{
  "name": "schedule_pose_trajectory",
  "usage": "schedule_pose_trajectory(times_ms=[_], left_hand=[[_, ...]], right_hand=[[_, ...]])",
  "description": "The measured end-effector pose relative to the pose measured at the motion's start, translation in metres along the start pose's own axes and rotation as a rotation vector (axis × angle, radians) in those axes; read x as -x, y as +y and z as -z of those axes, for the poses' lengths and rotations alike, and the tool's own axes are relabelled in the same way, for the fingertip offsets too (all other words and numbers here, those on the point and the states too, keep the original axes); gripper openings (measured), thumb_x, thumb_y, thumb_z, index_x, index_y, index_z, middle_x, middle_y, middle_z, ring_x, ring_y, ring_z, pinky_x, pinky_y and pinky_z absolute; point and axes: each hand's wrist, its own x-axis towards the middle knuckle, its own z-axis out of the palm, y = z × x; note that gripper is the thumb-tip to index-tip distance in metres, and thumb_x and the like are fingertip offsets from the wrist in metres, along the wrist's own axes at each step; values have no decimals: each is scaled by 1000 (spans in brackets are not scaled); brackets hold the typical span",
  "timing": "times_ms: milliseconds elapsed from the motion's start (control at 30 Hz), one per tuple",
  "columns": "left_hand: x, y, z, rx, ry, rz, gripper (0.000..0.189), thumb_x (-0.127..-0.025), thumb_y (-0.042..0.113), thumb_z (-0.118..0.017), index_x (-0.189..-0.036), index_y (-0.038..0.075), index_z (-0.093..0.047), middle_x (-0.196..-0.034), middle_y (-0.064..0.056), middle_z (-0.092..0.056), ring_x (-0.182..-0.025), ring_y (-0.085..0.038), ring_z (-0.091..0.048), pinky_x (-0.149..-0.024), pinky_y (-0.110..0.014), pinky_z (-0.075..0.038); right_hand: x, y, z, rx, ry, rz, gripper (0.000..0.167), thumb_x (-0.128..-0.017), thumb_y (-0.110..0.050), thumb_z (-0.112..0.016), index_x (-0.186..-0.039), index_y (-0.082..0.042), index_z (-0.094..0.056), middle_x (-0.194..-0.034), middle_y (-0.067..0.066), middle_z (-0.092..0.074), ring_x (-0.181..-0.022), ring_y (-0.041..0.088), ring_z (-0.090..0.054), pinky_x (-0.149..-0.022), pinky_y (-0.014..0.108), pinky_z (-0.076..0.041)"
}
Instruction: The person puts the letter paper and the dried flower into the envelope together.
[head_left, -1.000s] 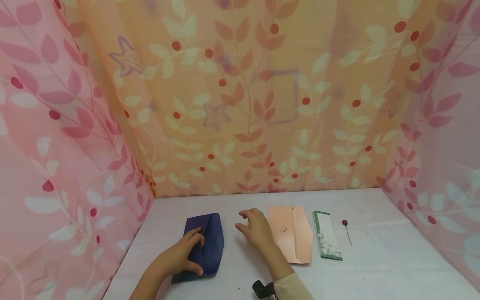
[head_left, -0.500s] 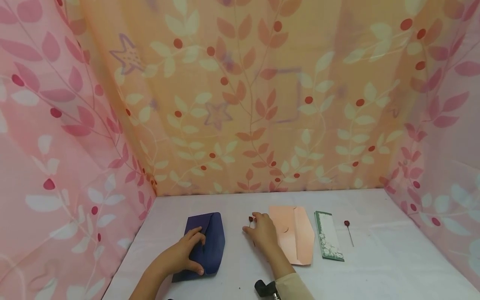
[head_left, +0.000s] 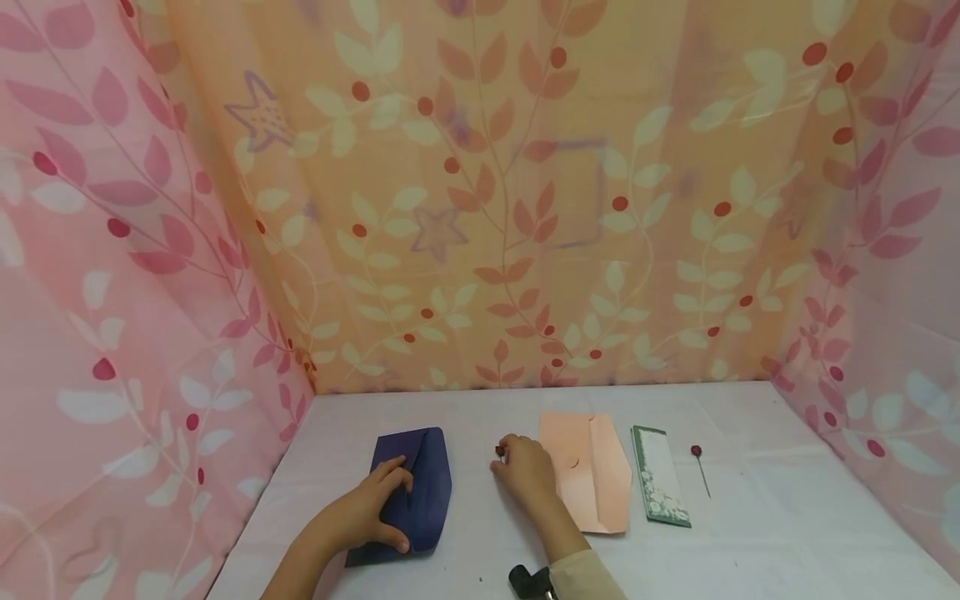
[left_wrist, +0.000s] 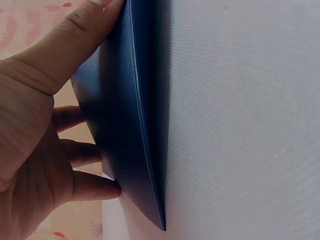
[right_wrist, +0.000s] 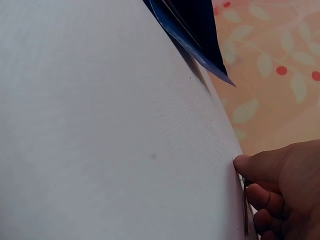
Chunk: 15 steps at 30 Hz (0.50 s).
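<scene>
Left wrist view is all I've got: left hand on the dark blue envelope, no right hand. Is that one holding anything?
Observer: Yes. In the head view the right hand pinches a thin red-headed stem.

Operator: Only one of those?

Observer: No, a second red-headed stem lies on the far right, past the green-edged card.

Operator: What's between that card and the right hand?

Observer: A peach envelope, lying flat, with its flap side toward the card.
</scene>
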Motion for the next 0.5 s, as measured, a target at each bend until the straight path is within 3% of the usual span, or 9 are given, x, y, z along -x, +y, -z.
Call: schedule_pose_trajectory(times_ms=[300, 500], left_hand=[[1, 3, 1, 3, 5, 3, 73, -64, 56, -91, -118, 29, -50, -164, -21, -28, -144, -57, -32, -104, -73, -39], [1, 0, -1, -13, 5, 4, 73, -64, 58, -90, -118, 30, -50, -164, -19, -28, -145, -54, -33, -105, -72, -39]], right_hand=[[4, -6, 9, -55, -2, -47, 13, -84, -15, -77, -96, -13, -75, -89, 0, -76, -77, 19, -69, -64, 38, -54], [2, -8, 14, -108, -26, -54, 11, -86, -20, -76, -97, -17, -77, -79, -7, -71, -69, 10, -61, -61, 33, -49]])
